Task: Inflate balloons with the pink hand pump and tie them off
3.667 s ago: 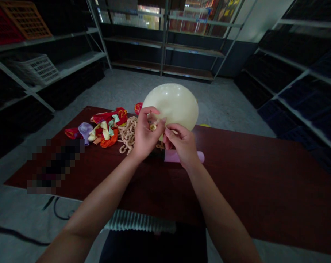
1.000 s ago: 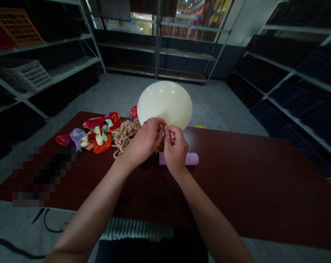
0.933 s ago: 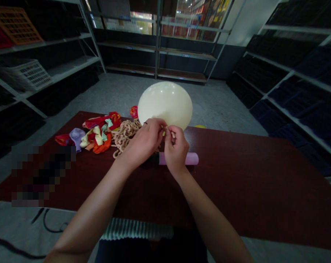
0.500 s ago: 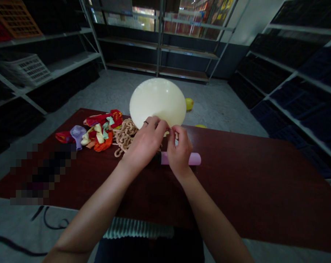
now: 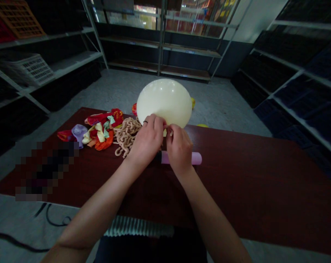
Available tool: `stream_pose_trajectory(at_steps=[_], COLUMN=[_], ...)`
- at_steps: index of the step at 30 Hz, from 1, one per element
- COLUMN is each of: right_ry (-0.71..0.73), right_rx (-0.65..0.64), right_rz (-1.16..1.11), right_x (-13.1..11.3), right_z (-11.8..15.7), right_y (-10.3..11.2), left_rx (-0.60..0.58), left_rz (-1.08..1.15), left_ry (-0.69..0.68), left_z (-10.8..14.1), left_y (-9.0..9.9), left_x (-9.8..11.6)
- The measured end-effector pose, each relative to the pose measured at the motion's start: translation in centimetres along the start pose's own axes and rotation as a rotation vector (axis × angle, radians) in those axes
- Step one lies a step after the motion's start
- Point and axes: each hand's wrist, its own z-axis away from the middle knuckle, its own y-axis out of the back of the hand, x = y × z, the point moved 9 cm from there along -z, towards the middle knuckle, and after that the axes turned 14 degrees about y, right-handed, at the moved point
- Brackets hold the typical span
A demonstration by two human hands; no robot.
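A large, pale cream inflated balloon stands in front of me over the table's far edge. My left hand, a dark ring on one finger, is closed at the balloon's near underside, its fingertips pinching the neck. Close beside it my right hand is closed too, thumb and fingertips pressed together at the same neck. The fingers hide most of the neck itself. Beneath my right hand lies a pink cylinder with a black end, which looks like a balloon pump.
Left of my hands lie a heap of beige chain-like links and several limp coloured balloons on the dark red-brown table. A blurred patch covers the table's left side. Metal shelves stand beyond; yellow and red balloons show behind the table.
The cream balloon has shifted slightly to the right, and a red balloon behind it has come into view. My fingertips have drawn closer together at the neck.
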Motion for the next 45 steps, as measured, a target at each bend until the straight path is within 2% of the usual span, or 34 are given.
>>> stream_pose_trajectory(at_steps=[3,9,16,24,27,31,35,40,45], right_ry=[-0.003,0.011,-0.053,-0.001,0.010,0.033,0.030,-0.119,-0.275], right_rx=[-0.015,-0.064,-0.236,-0.289,-0.302,-0.251,-0.127,0.003,-0.012], right_rz=[0.018,0.043,-0.031,0.127,0.143,0.119,-0.005,-0.222,-0.401], right_x=[0.0,-0.1,0.7,-0.6,-0.5,0.0,0.3,0.7,1.3], right_z=[0.1,-0.1,-1.0,-1.3,-1.3,-1.0,-0.7,-0.4,-0.4], right_y=[-0.2,-0.5,-0.7,0.0,-0.1,-0.1,0.2,0.6,0.2], left_rx=[-0.014,-0.018,-0.014,0.050,0.019,-0.032,-0.032,-0.032,-0.106], left_rz=[-0.112,-0.127,-0.132,-0.102,-0.131,-0.049,0.131,0.328,0.415], left_ry=[-0.019,-0.016,-0.037,-0.021,-0.032,-0.007,-0.003,0.075,0.142], left_z=[0.1,-0.1,0.1,0.4,0.4,0.4,0.0,-0.8,-1.1], left_y=[-0.1,-0.4,-0.6,0.1,-0.2,-0.5,-0.2,0.3,-0.2], left_x=[0.5,0.4,0.5,1.0,1.1,0.6,0.1,-1.3,-2.3])
